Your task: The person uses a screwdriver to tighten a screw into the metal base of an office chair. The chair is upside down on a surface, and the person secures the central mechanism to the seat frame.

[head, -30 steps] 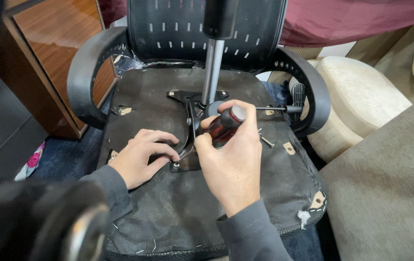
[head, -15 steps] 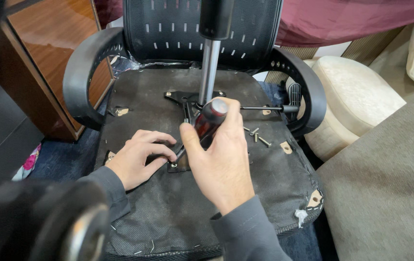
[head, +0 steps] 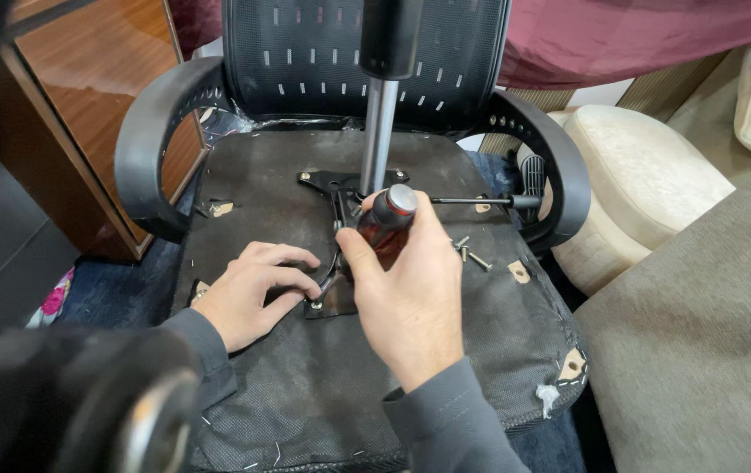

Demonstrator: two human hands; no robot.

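The screwdriver (head: 386, 221), dark red handle with a silver cap, stands tip-down on the black mounting plate (head: 338, 229) at the centre of the overturned chair's underside (head: 305, 377), just in front of the steel gas column (head: 378, 140). Progress appears partial: loose screws (head: 470, 254) lie on the fabric right of the plate, so fasteners seem outstanding. The right hand (head: 406, 293) is clenched around the handle, wrist bent downward. The left hand (head: 253, 293) rests flat, fingers spread, pressing the plate's near edge.

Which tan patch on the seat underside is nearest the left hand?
The tan patch by the left hand, almost touching its wrist side. The others lie farther off, toward the armrests and the right edge.
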